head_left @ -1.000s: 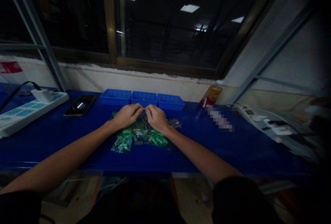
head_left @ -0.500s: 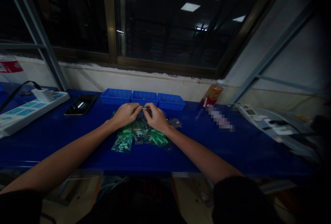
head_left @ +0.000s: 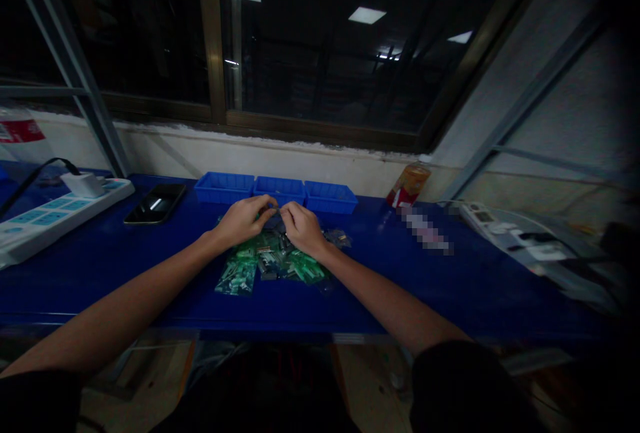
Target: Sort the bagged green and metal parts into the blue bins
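Note:
My left hand and my right hand meet above a pile of small plastic packets, thumbs and forefingers pinched close together. Between the fingertips is a small greyish part, too small and dim to name. Both hands are closed about it. Beneath them lie green-tinted packets and clear packets with small metallic and pale pieces inside. My right wrist is beside another packet at the pile's right edge.
Three blue bins stand in a row behind the hands. Left of them lie a phone and a white power strip. To the right are a drink bottle and another power strip, all on the blue table.
The small grey part showed flat between my fingertips before; now less of it shows. My right fingers have tilted and closed more, while my left fingertips have shifted slightly.

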`<state>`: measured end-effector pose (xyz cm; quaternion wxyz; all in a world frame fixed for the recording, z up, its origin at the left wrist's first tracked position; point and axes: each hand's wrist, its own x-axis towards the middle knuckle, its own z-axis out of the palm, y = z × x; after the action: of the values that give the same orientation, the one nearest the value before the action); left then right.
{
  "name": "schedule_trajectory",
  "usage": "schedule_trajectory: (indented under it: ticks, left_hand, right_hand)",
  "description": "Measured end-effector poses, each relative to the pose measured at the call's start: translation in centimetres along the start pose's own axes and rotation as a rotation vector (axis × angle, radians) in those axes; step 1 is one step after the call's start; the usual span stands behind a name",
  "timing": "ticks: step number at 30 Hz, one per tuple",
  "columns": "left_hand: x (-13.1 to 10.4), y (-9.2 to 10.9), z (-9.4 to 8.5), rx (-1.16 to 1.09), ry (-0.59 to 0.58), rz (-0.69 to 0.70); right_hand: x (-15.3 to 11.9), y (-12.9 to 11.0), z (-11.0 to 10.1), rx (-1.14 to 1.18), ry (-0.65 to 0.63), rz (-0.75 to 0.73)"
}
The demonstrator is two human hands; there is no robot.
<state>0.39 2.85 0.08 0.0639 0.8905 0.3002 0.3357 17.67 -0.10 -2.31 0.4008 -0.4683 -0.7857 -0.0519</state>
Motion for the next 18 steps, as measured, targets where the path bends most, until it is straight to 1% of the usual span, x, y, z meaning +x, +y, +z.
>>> schedule_trajectory:
  ticks: [4,7,11,15,18]
  left_hand:
    - [-0.01,0.01,-0.01,0.059,0.011,-0.031]
    - [0.01,-0.11,0.15,0.094,0.006,-0.06]
    - [-0.05,-0.15,0.4,0.082,-0.003,-0.078]
    - [-0.19,0.12,0.54,-0.029,0.019,-0.031]
    - [-0.24,0.26,0.65,-0.035,0.005,0.009]
  right_hand:
    - [-0.13,-0.13,-0.01,0.057,-0.024,0.016]
    - [-0.19,-0.09,0.07,0.057,-0.029,-0.007]
    - [-0.14,-0.05,0.11,0.046,-0.025,-0.018]
    - [-0.04,-0.01,0.11,0.011,-0.007,-0.016]
    - [0.0,0.07,0.11,-0.018,-0.007,-0.006]
